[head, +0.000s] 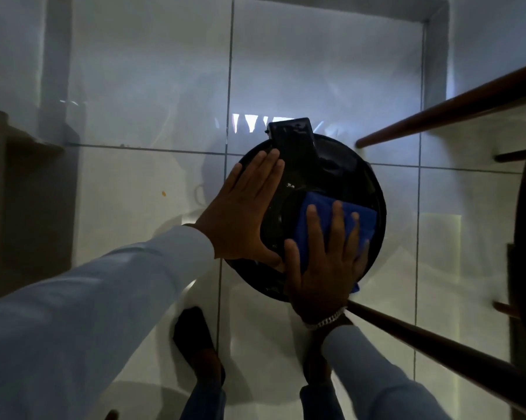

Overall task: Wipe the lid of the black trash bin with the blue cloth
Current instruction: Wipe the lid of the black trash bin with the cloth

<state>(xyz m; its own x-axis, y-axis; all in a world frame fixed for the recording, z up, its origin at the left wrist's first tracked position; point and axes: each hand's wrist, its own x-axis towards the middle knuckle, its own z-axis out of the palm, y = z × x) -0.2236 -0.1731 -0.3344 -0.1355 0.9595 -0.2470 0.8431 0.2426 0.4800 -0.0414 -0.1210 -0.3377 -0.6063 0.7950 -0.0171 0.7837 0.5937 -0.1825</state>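
Seen from straight above, the round black trash bin lid (340, 177) is glossy, with a black pedal tab at its far edge. My left hand (243, 210) lies flat on the lid's left side, fingers straight and together, holding nothing. My right hand (325, 262) presses flat, fingers spread, on the folded blue cloth (322, 207), which rests on the lid's right front part. Part of the cloth is hidden under my palm; a corner sticks out by the lid's near right edge.
Glossy white floor tiles (152, 86) surround the bin. Dark wooden stool legs (437, 119) cross at the right, close to the bin, with the stool seat at the far right edge. A brown cabinet (1, 192) stands at the left. My feet are below the bin.
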